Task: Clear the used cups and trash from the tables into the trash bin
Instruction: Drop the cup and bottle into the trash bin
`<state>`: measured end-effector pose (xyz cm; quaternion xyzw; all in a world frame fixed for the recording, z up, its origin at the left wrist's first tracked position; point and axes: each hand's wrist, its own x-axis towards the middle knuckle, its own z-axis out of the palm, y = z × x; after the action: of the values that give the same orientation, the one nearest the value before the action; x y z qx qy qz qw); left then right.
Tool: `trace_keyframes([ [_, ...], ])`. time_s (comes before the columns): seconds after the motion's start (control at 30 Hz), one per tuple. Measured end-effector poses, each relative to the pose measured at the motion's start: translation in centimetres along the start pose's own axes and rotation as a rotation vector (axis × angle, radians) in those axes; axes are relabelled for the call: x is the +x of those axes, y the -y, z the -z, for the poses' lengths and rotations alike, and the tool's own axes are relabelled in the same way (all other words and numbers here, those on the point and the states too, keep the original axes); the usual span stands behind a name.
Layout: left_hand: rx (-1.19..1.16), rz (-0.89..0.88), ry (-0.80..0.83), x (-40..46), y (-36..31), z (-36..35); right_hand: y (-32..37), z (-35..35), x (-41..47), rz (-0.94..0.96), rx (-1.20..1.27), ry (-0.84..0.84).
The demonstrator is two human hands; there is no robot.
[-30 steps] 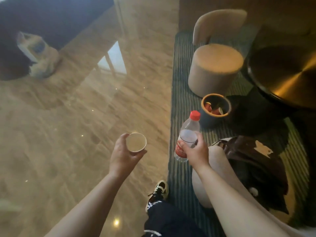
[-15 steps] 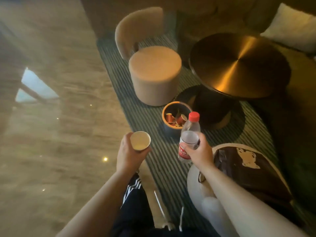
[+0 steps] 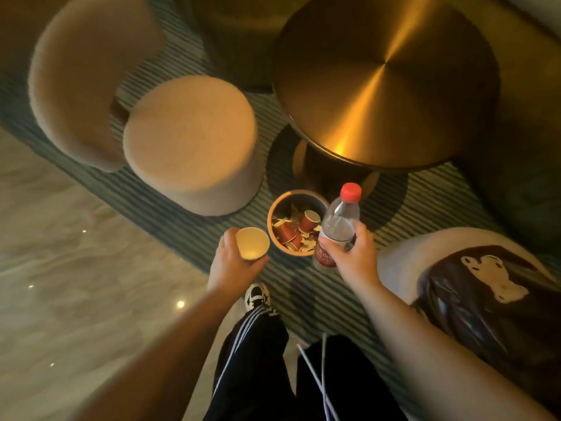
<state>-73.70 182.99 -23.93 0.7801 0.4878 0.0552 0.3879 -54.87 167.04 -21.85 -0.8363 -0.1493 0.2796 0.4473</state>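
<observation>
My left hand [image 3: 232, 262] grips a pale paper cup [image 3: 252, 243], thin-walled, so I squeeze lightly. My right hand [image 3: 353, 253] wraps a clear red-capped plastic bottle [image 3: 338, 227], seemingly near-empty and light. Both hover beside the round orange-rimmed trash bin [image 3: 271, 214] below.

Red label on bottle [image 3: 339, 226] carries white lettering, too blurred to read

The trash bin [image 3: 299, 222] stands on the rug [image 3: 170, 214] between stool [image 3: 194, 144] and table [image 3: 385, 80].
</observation>
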Motion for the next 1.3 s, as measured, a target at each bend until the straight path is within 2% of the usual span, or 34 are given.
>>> trace_keyframes([
  [0.17, 0.018, 0.002, 0.132, 7.7, 0.0, -4.4, -1.6, -3.1, 5.9, -0.158, 0.135, -0.026],
  [0.37, -0.034, 0.096, 0.265, 16.0, 3.5, -14.8, -9.6, -8.9, 13.7, -0.312, 0.236, -0.063],
  [0.47, 0.021, 0.020, 0.242, 18.7, 6.6, -19.1, -14.1, -11.8, 16.3, -0.336, 0.240, -0.041],
  [0.63, 0.049, -0.010, 0.344, 20.7, 8.8, -21.3, -17.9, -13.4, 17.2, -0.303, 0.243, 0.037],
  [0.73, 0.129, -0.048, 0.354, 19.6, 8.2, -19.3, -16.6, -12.6, 16.0, -0.334, 0.293, 0.060],
  [0.87, 0.172, -0.033, 0.357, 17.2, 5.2, -14.4, -12.0, -10.1, 12.7, -0.398, 0.207, -0.028],
  [0.97, 0.224, -0.069, 0.346, 15.0, 1.2, -9.7, -7.5, -7.1, 9.4, -0.361, 0.063, -0.025],
  [1.1, 0.288, -0.261, 0.336, 11.3, -3.9, -3.0, -1.5, -2.8, 4.6, -0.231, -0.293, -0.017],
  [1.3, 0.368, -0.400, 0.314, 7.1, -8.4, 2.3, 3.6, 0.3, -1.0, -0.104, -0.414, -0.174],
])
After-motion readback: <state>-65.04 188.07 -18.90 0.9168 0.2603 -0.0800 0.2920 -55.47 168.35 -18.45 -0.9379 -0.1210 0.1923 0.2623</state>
